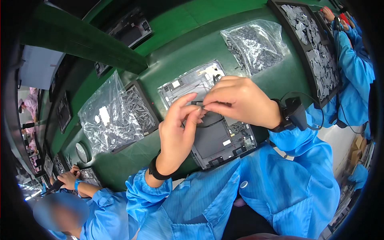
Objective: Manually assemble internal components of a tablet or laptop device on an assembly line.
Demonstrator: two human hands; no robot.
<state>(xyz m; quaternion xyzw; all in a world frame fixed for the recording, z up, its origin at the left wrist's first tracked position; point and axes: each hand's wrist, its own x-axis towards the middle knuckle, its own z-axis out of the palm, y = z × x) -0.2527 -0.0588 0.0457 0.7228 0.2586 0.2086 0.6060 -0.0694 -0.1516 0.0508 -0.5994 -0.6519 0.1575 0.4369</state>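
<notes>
My left hand and my right hand meet above an opened flat electronic device, fingertips nearly touching. Between the pinched fingers is a small dark piece; its exact kind is too small to make out. Both hands are closed in a pinch around it. The device lies on the green bench with its dark grey inside facing up, showing a circuit board, cables and pale stickers. My hands cover its middle.
Left of the device, a clear plastic bag lies partly over a black tray of small dark strips. Beyond my right hand is a bag of small dark parts. A long black tray holds grey pieces. Co-workers in blue are on both sides.
</notes>
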